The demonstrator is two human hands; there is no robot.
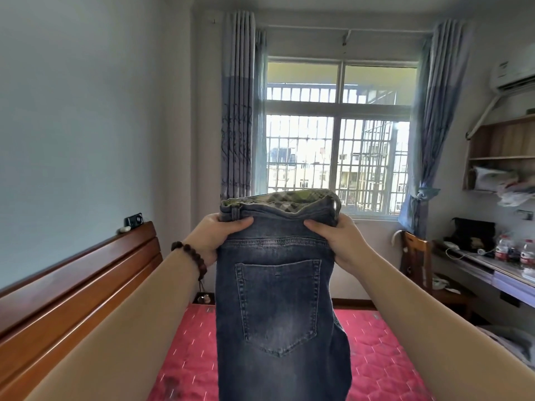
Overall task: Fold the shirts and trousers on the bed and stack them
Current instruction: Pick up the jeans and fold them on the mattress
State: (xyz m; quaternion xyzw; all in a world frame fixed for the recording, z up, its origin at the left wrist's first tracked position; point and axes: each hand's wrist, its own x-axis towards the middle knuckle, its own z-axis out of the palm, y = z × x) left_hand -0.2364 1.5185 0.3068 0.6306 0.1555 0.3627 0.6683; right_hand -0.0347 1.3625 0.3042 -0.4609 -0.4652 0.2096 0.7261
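Head view: jeans (278, 299) held up in the air over the bed (382, 351), folded lengthwise, back pocket facing the camera, legs hanging down out of frame. Left hand (215, 237) grips the waistband at its left edge, right hand (337, 238) grips the right edge, thumbs on the near face of the denim; a bead bracelet (191, 257) sits on the left wrist. Wooden headboard (72, 287) at left, barred window (335, 146) straight ahead, desk (477, 270) with water bottles (515, 251) at right.
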